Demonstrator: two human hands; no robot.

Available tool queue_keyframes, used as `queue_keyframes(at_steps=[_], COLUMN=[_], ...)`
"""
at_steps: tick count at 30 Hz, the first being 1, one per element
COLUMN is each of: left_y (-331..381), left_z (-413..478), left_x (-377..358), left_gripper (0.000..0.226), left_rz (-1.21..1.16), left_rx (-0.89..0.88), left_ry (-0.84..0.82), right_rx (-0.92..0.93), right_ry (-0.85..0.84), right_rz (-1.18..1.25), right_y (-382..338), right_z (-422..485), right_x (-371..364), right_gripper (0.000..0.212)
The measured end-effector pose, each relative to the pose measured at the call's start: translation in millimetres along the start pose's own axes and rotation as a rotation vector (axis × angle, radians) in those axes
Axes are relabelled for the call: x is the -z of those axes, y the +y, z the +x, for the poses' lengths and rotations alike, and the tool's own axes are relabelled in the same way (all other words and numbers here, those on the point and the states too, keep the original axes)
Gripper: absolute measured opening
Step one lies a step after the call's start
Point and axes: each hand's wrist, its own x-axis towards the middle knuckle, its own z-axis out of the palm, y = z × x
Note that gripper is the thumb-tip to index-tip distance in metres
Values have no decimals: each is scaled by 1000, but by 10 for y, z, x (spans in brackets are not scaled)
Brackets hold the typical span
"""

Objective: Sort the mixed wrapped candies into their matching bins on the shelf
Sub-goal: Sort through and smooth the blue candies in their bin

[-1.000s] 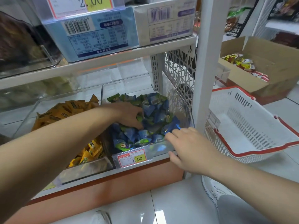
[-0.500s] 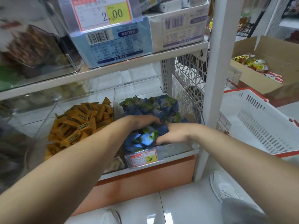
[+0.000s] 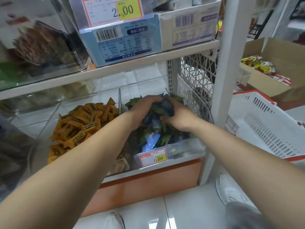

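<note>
The fingers (image 3: 154, 98) of the left hand (image 3: 140, 111) curl round a heap of blue and green candies (image 3: 155, 128). The right hand (image 3: 179, 117) curls its fingers (image 3: 170, 100) round the same heap from the other side. The fingertips nearly meet at the back. The candies lie in a clear bin (image 3: 188, 148) on the low shelf. Orange candies (image 3: 79, 124) fill the bin just beside it, on the left. A white basket (image 3: 264, 126) sits off to the right.
</note>
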Motion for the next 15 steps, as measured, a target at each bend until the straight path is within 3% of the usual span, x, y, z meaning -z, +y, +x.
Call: queue_keyframes(at_steps=[2,5,7,9,12,15], left_y=[59,120,64,-49,-256,-448], left_z=[-27,-167,-301,-440,-629,-677], left_x=[77,250,382,505,637,744], left_gripper=[31,65,68,55,42,53], left_rz=[194,513,760,960,1076,1145], left_rx=[-148,-289,-360,-495,-637,-549], left_ry=[54,36,63,161,280,269], right_rx=[9,5,76,192,296,291], right_ry=[27,77,150,153,-196,-593], right_rz=[-37,-137,-236,-258,-179,-302], right_y=[-10,-81,-144,-232,-361,-413], right_z=[11,-48,-121,-203,-223,-87], right_x=[72,225,282,258,60,-255], right_gripper=[76,68,51,33,20,28])
